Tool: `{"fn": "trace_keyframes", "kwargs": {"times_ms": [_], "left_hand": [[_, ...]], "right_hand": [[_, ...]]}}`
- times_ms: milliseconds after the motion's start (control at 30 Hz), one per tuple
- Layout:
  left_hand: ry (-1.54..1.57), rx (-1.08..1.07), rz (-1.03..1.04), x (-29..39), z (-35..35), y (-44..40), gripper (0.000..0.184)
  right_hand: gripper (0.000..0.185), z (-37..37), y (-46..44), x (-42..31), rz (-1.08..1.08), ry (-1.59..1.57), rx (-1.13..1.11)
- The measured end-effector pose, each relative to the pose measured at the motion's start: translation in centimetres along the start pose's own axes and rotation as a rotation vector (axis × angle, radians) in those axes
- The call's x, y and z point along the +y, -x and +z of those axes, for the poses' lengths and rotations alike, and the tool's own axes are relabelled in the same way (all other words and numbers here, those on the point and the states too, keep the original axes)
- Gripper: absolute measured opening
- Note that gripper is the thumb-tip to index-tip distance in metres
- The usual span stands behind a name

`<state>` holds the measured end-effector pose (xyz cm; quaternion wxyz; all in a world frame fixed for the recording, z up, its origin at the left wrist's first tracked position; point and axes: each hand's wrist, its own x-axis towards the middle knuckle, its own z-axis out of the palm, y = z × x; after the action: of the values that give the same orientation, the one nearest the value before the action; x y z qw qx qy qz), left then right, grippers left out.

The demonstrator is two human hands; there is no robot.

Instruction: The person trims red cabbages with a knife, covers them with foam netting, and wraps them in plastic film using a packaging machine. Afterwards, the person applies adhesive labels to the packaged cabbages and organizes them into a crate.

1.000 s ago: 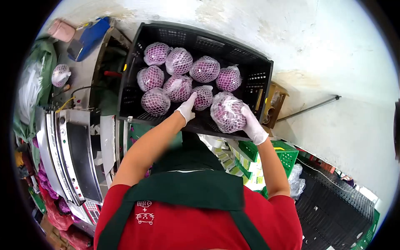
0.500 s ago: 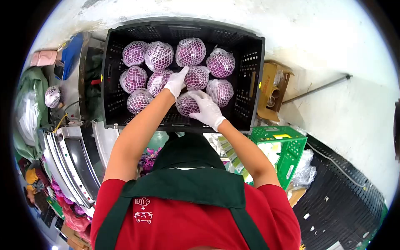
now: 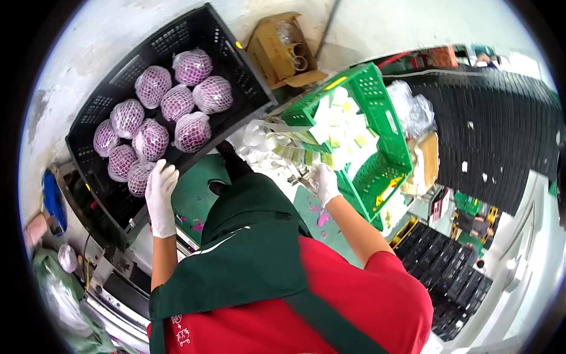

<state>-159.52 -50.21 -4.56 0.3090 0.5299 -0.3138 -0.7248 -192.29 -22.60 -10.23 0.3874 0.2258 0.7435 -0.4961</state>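
Observation:
A black crate [image 3: 132, 62] stands at the upper left, with several purple, round items in white netting [image 3: 150, 140] inside. At the crate's near edge is my left hand [image 3: 160, 197], gloved in white, its fingers close together beside the lowest netted item; whether it grips anything is unclear. My right hand [image 3: 320, 184], also gloved, is at a strip of green-and-white labels [image 3: 298, 154] beside the green crate [image 3: 383, 112]. Its fingers are bent, and what lies between them is too small to make out. Loose green-and-white labels [image 3: 348, 133] fill part of the green crate.
A cardboard box [image 3: 272, 50] sits behind, between the two crates. Clear plastic bags [image 3: 410, 109] lie right of the green crate. Stacked black crates [image 3: 451, 265] stand at the lower right. Another netted item [image 3: 68, 258] rests on the metal surface at the far left.
The view has swung right. My right hand has left the netted items and moved to the label strip. My left hand has moved back to the black crate's near edge.

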Motion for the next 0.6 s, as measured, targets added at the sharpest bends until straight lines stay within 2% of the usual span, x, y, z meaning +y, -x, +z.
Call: {"fn": "trace_keyframes", "kwargs": {"times_ms": [33, 67, 133, 233, 267, 433, 467, 500, 600], "left_hand": [[-0.011, 0.007, -0.032, -0.3, -0.1, 0.4, 0.043], [-0.019, -0.011, -0.030, -0.5, 0.0, 1.0, 0.043], [-0.070, -0.031, 0.040, -0.4, 0.6, 2.0, 0.043], [-0.082, -0.090, 0.033, -0.3, 0.8, 3.2, 0.042], [-0.082, -0.116, 0.017, -0.3, 1.0, 3.8, 0.042], [-0.113, -0.131, -0.045, -1.4, 1.2, 6.3, 0.040], [-0.101, -0.130, -0.060, -1.5, 1.0, 6.7, 0.038], [-0.105, -0.129, -0.051, -1.6, 0.8, 7.0, 0.037], [-0.065, -0.117, -0.022, -1.5, -0.2, 7.7, 0.034]], "right_hand": [[0.020, -0.4, -0.4, 0.9, -0.070, -0.042, 0.120], [0.019, -0.8, -1.0, 1.7, -0.106, -0.115, 0.147], [0.022, -1.9, -1.2, 2.4, -0.143, -0.083, 0.058], [0.028, -0.9, -1.9, 1.9, -0.199, -0.049, -0.060], [0.027, -0.2, -2.9, 2.0, -0.300, -0.093, -0.142], [0.050, 4.5, -5.3, 0.3, -0.368, -0.288, -0.221], [0.049, 4.8, -4.8, -0.1, -0.364, -0.279, -0.111], [0.048, 4.1, -6.7, 1.1, -0.590, -0.133, -0.125], [0.037, 3.7, -6.8, 1.2, -0.501, -0.269, -0.069]]}}
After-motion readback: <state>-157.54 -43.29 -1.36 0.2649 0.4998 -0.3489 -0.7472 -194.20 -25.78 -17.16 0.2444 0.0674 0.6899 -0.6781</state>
